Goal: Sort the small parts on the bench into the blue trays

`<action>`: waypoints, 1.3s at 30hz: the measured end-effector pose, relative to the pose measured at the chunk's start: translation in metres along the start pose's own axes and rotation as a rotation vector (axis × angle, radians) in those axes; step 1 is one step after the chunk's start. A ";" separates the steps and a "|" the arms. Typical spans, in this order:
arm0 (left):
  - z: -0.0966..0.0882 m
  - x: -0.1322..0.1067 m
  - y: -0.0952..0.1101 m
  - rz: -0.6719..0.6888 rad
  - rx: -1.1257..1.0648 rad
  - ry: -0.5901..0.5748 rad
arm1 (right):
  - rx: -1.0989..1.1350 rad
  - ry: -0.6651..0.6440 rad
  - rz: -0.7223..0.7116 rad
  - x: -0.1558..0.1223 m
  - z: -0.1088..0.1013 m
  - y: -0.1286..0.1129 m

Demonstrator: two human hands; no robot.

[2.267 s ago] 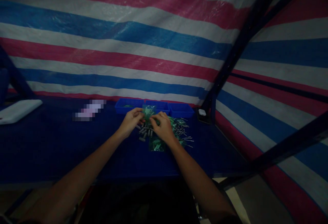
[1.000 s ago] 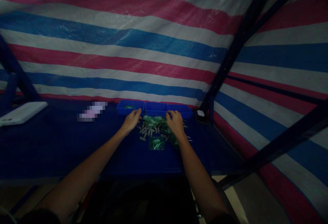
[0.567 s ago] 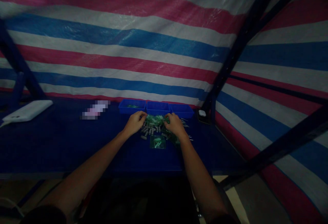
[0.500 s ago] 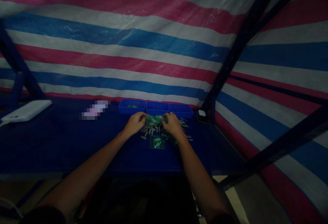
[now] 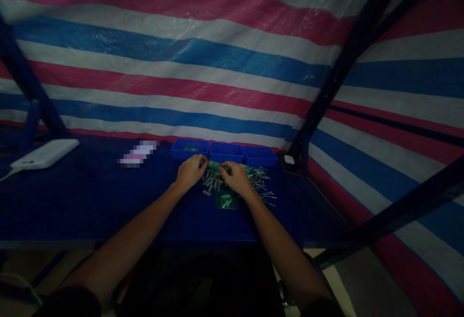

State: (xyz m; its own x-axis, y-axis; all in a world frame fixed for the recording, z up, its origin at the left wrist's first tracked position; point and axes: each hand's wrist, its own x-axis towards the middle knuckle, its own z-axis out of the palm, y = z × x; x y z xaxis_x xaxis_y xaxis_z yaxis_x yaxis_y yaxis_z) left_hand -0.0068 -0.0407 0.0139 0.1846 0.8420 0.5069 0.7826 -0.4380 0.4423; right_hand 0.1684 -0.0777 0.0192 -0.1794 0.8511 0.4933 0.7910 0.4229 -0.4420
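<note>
My left hand (image 5: 190,172) is closed in a pinch at the left side of a pile of small parts; what its fingertips hold is too small and dark to make out. Facing it, my right hand (image 5: 236,179) also has its fingers drawn together over the pile, their contents unclear. Between and behind the hands lie greenish clear bags (image 5: 213,165). Small grey cylinders (image 5: 207,193) are scattered below them. Nearer to me a flat clear bag (image 5: 226,201) with pale sticks inside lies on the blue table (image 5: 137,210). Thin metal pins (image 5: 267,194) spread out right of my right hand.
Three blue trays stand in a row behind the pile: a left tray (image 5: 176,152) with greenish items, a middle tray (image 5: 226,158) and a right tray (image 5: 261,161). A white device (image 5: 45,154) with a cable lies far left. A small white case (image 5: 289,160) sits right.
My right hand has moved left, closer to my left hand, uncovering more of the pins. The whole view has shifted slightly. My left hand keeps its pinch.
</note>
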 end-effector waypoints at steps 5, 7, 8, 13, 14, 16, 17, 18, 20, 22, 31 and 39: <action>0.016 0.015 -0.001 -0.250 -0.220 -0.061 | 0.043 -0.009 -0.010 -0.001 0.001 -0.004; 0.021 0.020 0.000 -0.325 -0.308 -0.057 | 0.062 -0.013 -0.011 -0.001 0.001 -0.006; 0.021 0.021 0.001 -0.346 -0.367 -0.042 | 0.074 -0.012 -0.008 -0.001 0.002 -0.006; 0.006 0.007 0.017 -0.176 -0.629 0.135 | 0.288 -0.007 0.099 0.000 0.002 -0.009; 0.002 0.002 0.021 -0.095 -0.611 0.152 | 0.365 -0.012 0.141 0.001 0.002 -0.010; -0.004 -0.008 0.030 0.091 -0.512 0.138 | 0.534 -0.020 0.236 0.002 0.001 -0.012; -0.006 -0.011 0.034 0.191 -0.451 0.117 | 0.617 -0.022 0.284 0.002 0.001 -0.013; -0.006 -0.014 0.037 0.291 -0.391 0.088 | 0.693 -0.021 0.329 0.002 0.001 -0.013; -0.006 -0.018 0.041 0.461 -0.297 0.016 | 0.806 -0.019 0.394 0.003 0.002 -0.014; -0.004 -0.020 0.042 0.560 -0.253 -0.061 | 0.863 -0.026 0.395 0.003 0.003 -0.013; -0.001 -0.014 0.035 0.012 -0.768 -0.325 | 0.529 0.140 0.181 0.003 0.000 -0.007; -0.003 -0.003 0.026 -0.393 -0.957 -0.263 | 0.244 0.119 -0.041 -0.002 -0.005 -0.006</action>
State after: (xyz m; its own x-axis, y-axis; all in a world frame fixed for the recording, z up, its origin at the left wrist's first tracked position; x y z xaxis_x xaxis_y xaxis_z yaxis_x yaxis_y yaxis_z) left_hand 0.0110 -0.0561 0.0260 0.2326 0.9695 0.0776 0.0438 -0.0902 0.9950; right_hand 0.1670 -0.0828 0.0245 -0.1272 0.7951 0.5931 0.6173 0.5314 -0.5801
